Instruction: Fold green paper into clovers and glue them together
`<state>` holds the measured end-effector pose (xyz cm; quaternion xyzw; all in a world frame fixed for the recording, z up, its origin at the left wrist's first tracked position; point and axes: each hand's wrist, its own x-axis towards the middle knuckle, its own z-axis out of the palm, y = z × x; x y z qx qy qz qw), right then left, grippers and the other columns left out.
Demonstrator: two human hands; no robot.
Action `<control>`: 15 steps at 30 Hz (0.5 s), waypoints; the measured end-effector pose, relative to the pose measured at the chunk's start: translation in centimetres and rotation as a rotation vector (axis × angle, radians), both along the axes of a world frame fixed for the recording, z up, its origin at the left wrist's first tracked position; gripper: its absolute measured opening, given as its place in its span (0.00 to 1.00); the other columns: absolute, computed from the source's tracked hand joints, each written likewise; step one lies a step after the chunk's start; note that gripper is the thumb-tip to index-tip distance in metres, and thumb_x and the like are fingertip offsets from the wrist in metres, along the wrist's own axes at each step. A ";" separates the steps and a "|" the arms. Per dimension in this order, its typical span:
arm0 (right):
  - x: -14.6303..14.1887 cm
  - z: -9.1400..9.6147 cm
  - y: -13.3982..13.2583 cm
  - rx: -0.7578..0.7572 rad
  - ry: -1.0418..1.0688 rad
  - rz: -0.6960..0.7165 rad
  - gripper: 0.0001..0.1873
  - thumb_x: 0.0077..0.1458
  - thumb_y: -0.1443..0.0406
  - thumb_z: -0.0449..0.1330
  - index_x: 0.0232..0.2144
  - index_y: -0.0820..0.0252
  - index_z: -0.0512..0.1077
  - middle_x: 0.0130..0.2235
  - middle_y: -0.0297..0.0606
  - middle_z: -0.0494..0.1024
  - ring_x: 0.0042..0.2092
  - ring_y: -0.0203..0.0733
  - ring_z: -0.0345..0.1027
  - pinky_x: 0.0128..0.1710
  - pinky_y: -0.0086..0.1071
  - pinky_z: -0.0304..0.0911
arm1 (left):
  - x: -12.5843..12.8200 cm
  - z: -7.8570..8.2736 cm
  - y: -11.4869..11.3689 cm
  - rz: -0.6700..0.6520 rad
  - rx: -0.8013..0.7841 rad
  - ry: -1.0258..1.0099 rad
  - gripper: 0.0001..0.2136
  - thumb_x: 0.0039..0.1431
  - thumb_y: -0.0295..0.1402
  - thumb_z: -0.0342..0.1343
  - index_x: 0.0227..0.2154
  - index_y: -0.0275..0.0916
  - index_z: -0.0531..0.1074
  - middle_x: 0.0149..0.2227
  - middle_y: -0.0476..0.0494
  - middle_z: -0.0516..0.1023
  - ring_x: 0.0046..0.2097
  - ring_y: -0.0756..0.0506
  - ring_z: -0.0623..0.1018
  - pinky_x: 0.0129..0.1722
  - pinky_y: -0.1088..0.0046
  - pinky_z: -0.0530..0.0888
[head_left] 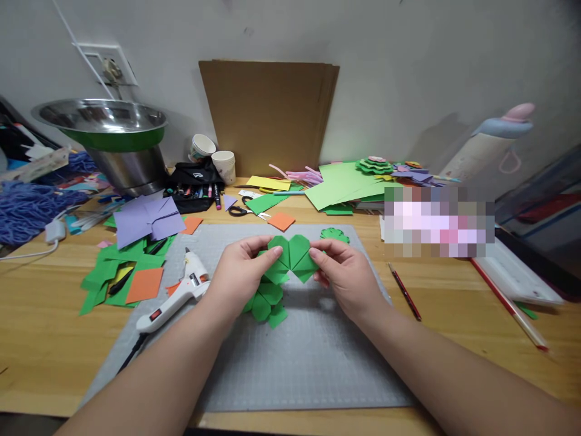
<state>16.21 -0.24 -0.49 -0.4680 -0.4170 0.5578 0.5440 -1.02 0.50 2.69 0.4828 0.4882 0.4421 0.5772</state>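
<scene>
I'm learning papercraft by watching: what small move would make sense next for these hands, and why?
Probably lowering the folded green paper onto the grey mat and pressing its creases: the left hand and right hand pinch it from either side, fold lines show, and the mat's near part offers a bare surface.

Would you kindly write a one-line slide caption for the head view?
Left hand and right hand hold folded green paper above a mat, near a glue gun.

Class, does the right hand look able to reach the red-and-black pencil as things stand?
Probably yes: nothing visible lies between the right hand and the pencil beside the mat, though that hand holds folded green paper.
</scene>
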 end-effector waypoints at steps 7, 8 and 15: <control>0.1 0.1 0.0 0.072 -0.091 -0.008 0.12 0.47 0.57 0.67 0.32 0.58 0.75 0.28 0.31 0.75 0.25 0.30 0.63 0.24 0.25 0.61 | -0.2 0.0 -0.1 -0.035 -0.007 -0.017 0.13 0.49 0.39 0.63 0.38 0.38 0.78 0.36 0.43 0.82 0.36 0.44 0.79 0.36 0.71 0.74; 0.1 0.1 0.0 0.076 -0.098 -0.007 0.12 0.47 0.57 0.67 0.32 0.58 0.75 0.28 0.31 0.74 0.25 0.30 0.63 0.24 0.26 0.61 | -0.1 0.0 -0.2 -0.034 -0.007 -0.016 0.13 0.50 0.39 0.63 0.38 0.39 0.78 0.36 0.44 0.82 0.36 0.45 0.79 0.36 0.72 0.74; -0.1 0.5 -0.2 0.060 -0.086 0.066 0.13 0.50 0.57 0.64 0.36 0.58 0.74 0.31 0.32 0.73 0.26 0.30 0.61 0.23 0.24 0.55 | 0.0 -0.1 -0.2 -0.036 0.009 0.012 0.15 0.47 0.40 0.65 0.37 0.37 0.77 0.37 0.42 0.81 0.35 0.45 0.78 0.35 0.71 0.73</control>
